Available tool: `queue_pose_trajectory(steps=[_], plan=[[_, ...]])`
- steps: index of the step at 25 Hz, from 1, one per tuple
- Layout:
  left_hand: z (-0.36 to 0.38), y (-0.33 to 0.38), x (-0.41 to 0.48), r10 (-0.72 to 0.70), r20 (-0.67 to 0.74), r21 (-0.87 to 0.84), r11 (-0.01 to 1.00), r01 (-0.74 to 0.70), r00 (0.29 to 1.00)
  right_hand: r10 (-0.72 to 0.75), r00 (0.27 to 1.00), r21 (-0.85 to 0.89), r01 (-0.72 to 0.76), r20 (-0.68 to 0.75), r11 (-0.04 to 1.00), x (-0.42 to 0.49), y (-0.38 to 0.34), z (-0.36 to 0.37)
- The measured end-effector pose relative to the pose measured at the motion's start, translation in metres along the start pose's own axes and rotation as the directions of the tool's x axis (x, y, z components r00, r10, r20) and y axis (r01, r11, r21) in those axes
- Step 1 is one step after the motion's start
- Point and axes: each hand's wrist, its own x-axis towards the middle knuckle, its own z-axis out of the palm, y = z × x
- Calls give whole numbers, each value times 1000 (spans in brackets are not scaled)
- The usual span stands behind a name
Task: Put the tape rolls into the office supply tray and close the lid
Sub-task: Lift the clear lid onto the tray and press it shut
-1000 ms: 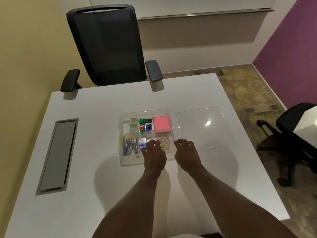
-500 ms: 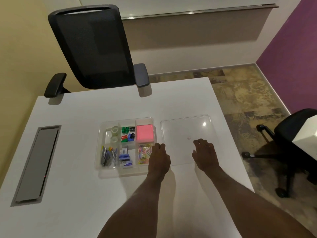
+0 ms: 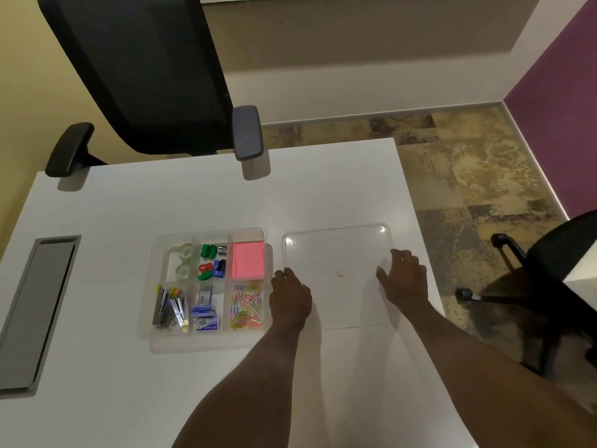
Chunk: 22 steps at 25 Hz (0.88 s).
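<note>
Tape rolls (image 3: 183, 260) sit in tray (image 3: 206, 342), far-left compartment. Clear lid (image 3: 336, 253) lies flat just right of it. My left hand (image 3: 290, 299) and right hand (image 3: 405, 279), fingers spread, rest at its side edges; grip unclear. Looks light, stiff, slick: lift by both edges.

A white table (image 3: 129, 399) had a grey cable flap (image 3: 35, 312) at its left. A black mesh chair (image 3: 142, 69) stood behind it, another chair (image 3: 562, 270) at the right. Walls were yellow (image 3: 29, 92), beige (image 3: 355, 43) and purple (image 3: 559, 108); the floor (image 3: 468, 176) was mottled brown.
</note>
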Motion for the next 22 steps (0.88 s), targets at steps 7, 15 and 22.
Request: queue_pose_trajectory(steps=[7,15,22], plan=[[7,7,15,-152,-40,-123,982,147,987,123,989,181,-137,88,974,13,8,13],[-5,17,11,-144,-200,-414,909,49,969,354,934,440,-305,-34,845,1,18,-6],[-70,-2,-14,-186,-474,-580,801,-146,861,324,925,542,-171,-199,822,-19,-36,-51]])
